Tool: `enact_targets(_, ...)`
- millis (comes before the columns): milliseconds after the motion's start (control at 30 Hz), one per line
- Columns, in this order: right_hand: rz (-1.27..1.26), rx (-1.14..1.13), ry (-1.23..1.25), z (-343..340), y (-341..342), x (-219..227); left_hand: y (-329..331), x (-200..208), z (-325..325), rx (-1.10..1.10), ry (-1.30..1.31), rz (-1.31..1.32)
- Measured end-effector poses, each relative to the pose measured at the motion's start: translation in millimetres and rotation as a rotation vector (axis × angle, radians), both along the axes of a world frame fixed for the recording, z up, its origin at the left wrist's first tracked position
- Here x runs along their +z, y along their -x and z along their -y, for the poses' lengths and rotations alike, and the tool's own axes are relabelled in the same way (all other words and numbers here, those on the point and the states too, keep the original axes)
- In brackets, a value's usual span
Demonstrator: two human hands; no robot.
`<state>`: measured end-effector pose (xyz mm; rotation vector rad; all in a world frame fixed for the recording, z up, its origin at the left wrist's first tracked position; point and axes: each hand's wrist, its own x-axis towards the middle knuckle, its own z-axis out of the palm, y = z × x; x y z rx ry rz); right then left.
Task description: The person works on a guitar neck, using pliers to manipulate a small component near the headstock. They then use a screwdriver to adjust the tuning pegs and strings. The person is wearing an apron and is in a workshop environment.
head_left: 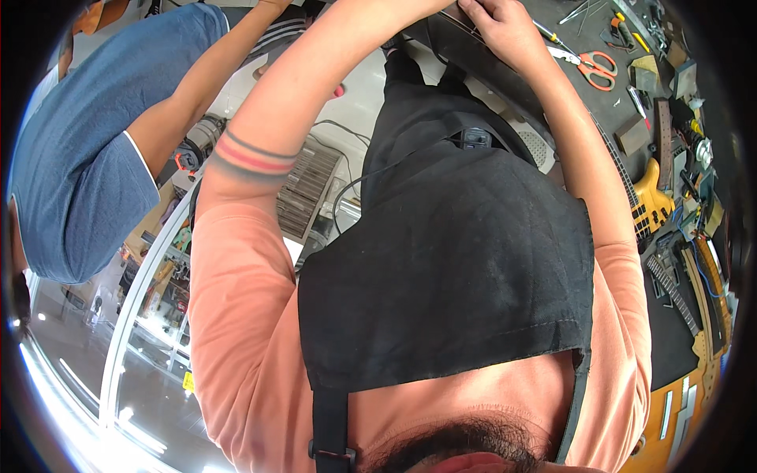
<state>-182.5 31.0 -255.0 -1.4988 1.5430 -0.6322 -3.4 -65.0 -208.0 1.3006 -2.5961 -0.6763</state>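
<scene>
"What was worn?"
"A salmon short-sleeved T-shirt point(240, 276) showed under a black bib apron point(449, 268) with a stitched seam point(524, 329) and a buckled strap point(330, 422)."
"Any markings?"
"Dark and red bands point(252, 159) crossed the left arm point(303, 87) below the sleeve point(236, 225)."
"And the waist?"
"A small dark device point(476, 138) sat there, trailing a thin cable point(394, 164)."

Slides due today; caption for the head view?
Head view: right hand at the frame's top edge, black apron below, orange-handled scissors and yellow guitar at right.
</scene>
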Motion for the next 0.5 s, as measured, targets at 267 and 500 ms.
enact_targets(267, -0.023, 0.024, 0.026, 1, 0, -4, -76, -3, -29, -0.372, 0.009, -0.197)
enact_targets(500, -0.049, 0.023, 0.042, 1, -1, 2, -86, -11, -31, -0.653, 0.401, -0.253)
